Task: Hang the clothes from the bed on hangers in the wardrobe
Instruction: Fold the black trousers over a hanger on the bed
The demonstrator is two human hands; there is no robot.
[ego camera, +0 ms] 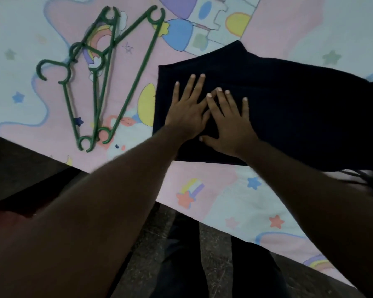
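A dark folded cloth (289,104) lies on the pink bed sheet (235,190). The left hand (186,117) and right hand (230,125) lie flat on the cloth, side by side. Their fingers are straight and spread, gripping nothing. Green hangers (134,83) lie in a pile left of the cloth, not touching it.

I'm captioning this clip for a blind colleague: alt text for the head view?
A person's left hand and right hand press flat, fingers spread, on a dark folded garment on a pastel cartoon bedsheet. Green hangers lie beside it.
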